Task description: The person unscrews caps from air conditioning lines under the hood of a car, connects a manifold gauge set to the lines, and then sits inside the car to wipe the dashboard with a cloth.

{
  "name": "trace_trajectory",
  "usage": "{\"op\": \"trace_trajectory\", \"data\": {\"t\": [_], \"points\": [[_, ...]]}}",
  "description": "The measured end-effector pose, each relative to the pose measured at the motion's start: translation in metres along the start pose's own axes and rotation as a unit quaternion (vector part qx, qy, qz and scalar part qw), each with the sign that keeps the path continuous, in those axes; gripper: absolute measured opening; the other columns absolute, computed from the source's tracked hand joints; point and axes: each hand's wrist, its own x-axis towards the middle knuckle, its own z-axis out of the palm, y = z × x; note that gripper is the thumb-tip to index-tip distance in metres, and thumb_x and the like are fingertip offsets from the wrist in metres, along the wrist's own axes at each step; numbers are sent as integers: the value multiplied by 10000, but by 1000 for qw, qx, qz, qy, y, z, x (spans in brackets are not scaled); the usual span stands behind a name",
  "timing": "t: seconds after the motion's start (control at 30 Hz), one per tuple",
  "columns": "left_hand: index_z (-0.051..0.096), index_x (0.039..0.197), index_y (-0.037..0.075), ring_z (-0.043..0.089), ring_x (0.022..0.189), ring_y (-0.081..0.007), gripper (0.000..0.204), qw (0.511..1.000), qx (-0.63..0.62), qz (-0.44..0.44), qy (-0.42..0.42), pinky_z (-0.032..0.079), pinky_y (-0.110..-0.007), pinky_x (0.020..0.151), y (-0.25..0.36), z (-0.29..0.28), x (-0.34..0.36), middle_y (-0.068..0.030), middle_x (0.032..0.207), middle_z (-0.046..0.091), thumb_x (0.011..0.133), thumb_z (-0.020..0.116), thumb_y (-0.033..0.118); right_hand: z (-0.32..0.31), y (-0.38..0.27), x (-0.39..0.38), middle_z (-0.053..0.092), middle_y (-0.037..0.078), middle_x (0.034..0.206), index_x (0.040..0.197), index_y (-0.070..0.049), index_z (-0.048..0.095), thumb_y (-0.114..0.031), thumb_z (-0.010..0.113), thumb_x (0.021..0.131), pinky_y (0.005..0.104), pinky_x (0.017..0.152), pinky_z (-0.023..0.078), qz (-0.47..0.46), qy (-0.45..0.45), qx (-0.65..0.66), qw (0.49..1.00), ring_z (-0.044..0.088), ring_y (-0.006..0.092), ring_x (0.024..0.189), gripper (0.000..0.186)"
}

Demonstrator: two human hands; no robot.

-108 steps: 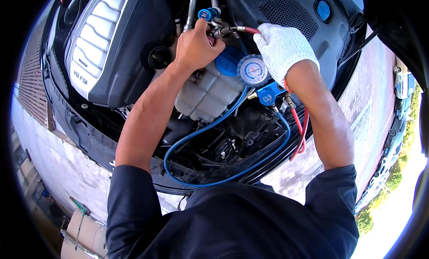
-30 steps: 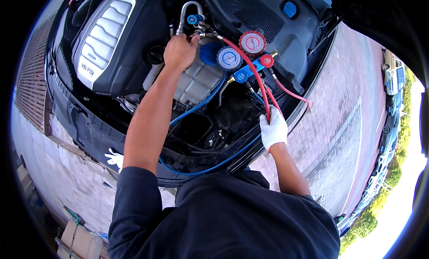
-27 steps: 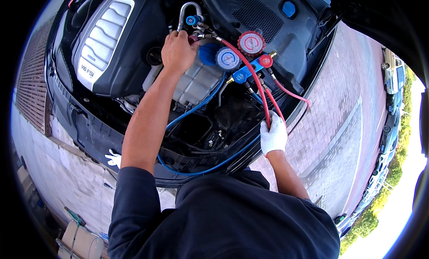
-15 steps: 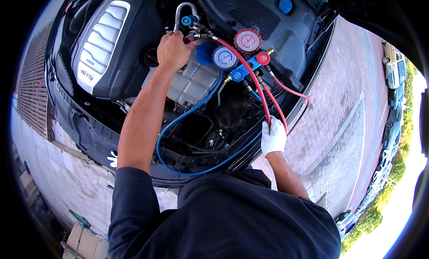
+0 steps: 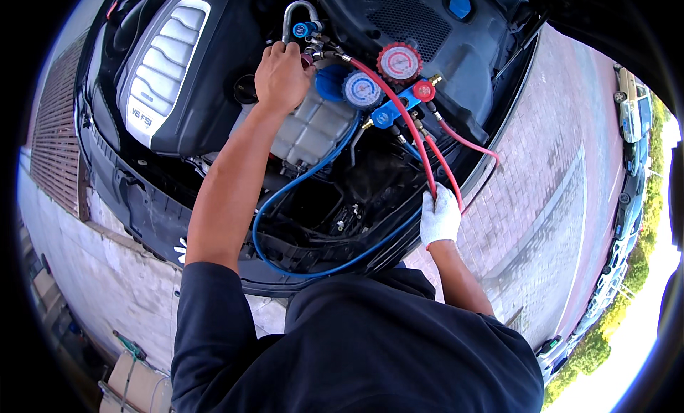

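My left hand (image 5: 282, 78) is bare and closed on a dark red coupler (image 5: 307, 59) at the end of a red hose (image 5: 388, 90), beside a bent silver pipe (image 5: 292, 11). A blue coupler (image 5: 301, 30) sits just past it on the pipework. In a white glove, my right hand (image 5: 439, 217) is closed around the red hose lower down, at the car's right edge. Between the hands lies a blue gauge manifold (image 5: 396, 106) with a blue-rimmed gauge (image 5: 363, 89), a red-rimmed gauge (image 5: 400, 62) and a red knob (image 5: 424, 91).
A blue hose (image 5: 261, 224) loops along the front of the engine bay. The engine cover (image 5: 165, 71) is at the left, a coolant tank (image 5: 303, 133) under the gauges. Another blue cap (image 5: 459, 5) is at the far right. Paving (image 5: 541, 163) and parked cars (image 5: 630, 114) lie beyond.
The engine bay and gauges sit slightly further right in the picture. Both hands keep their hold; little else differs.
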Motion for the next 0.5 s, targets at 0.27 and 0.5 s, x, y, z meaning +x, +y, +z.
{"op": "trace_trajectory", "data": {"t": [0.27,0.5], "points": [[704,967,-1,662,1008,-378,401,964,-109,-161,-180,532,-483,869,0,-10,13,-192,1045,691,851,761,379,2,1,0,665,199,1086,1201,13,632,-180,632,970,385,927,498,10,1,21,1000,645,366,1019,300],[707,921,-8,678,965,-373,443,979,-83,-132,-135,525,-493,841,0,-10,14,-209,981,708,896,707,434,1,-3,0,663,197,1061,1184,8,637,-175,634,966,390,918,498,0,13,21,1000,646,363,1000,285]]}}
